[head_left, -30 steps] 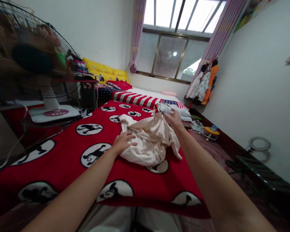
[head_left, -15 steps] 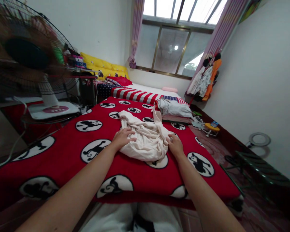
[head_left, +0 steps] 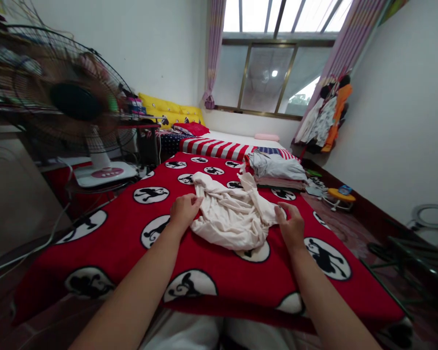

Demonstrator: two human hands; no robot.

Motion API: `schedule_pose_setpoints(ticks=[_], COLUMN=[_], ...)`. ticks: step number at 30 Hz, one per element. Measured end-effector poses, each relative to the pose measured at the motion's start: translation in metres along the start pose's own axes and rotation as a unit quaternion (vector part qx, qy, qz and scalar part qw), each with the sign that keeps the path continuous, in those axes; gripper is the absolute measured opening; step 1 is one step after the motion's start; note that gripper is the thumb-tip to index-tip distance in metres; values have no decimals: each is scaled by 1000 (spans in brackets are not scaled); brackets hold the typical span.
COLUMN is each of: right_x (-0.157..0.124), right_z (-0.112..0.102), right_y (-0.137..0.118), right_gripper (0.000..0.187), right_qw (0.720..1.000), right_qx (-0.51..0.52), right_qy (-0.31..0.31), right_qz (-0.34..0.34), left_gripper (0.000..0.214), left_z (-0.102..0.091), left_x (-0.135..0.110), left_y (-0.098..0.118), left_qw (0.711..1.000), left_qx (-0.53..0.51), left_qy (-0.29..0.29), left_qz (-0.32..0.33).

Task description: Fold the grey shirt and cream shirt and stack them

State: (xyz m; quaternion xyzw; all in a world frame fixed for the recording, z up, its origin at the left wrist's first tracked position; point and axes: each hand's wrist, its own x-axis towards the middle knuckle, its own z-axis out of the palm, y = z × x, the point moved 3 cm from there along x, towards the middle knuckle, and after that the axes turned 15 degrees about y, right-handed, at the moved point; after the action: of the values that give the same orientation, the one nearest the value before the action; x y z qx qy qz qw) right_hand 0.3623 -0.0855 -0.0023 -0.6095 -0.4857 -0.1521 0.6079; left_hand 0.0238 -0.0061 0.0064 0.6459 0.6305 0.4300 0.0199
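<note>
A crumpled cream cloth garment (head_left: 231, 218) lies bunched on the red blanket (head_left: 237, 287) in front of me; its folds hide what kind of garment it is. At its left edge, my left hand (head_left: 183, 212) is closed, thumb and fingers pinching the fabric. My right hand (head_left: 291, 224) grips the right-hand end of the garment between thumb and fingers, drawing that part out sideways. A narrow strip of the same cloth sticks up toward the far side.
Behind the garment on the right stands a stack of folded clothes (head_left: 277, 167). A running fan (head_left: 76, 102) is at the left. Farther back lies a bed with a striped cover (head_left: 215, 148). A yellow stool (head_left: 341, 195) and a green rack (head_left: 419, 257) are on the right.
My left hand has gone from resting spread on the cloth to pinching its left edge. My right hand has moved right, stretching the garment's right end outward. The view has shifted slightly left.
</note>
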Motion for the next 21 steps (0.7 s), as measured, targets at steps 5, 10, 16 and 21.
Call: schedule_pose_setpoints(ticks=[5,10,16,21], right_x=[-12,-17,-5,13], right_z=[0,11,0,-14], right_y=[-29,-28,8,41], right_gripper=[30,27,14,20], right_qw=[988,993,965,891], right_qx=[75,-18,111,197], right_qy=[-118,-104,82,251], right_qz=[-70,-55,222,324], left_gripper=[50,28,26,34], left_z=[-3,6,-6,-23], left_x=[-8,-13,-6,6], left_y=[3,9,18,6], left_qw=[989,985,946,772], left_qx=[56,9,-316,-592], left_qy=[-136,-135,-70,55], left_qz=[8,106,-20,-224])
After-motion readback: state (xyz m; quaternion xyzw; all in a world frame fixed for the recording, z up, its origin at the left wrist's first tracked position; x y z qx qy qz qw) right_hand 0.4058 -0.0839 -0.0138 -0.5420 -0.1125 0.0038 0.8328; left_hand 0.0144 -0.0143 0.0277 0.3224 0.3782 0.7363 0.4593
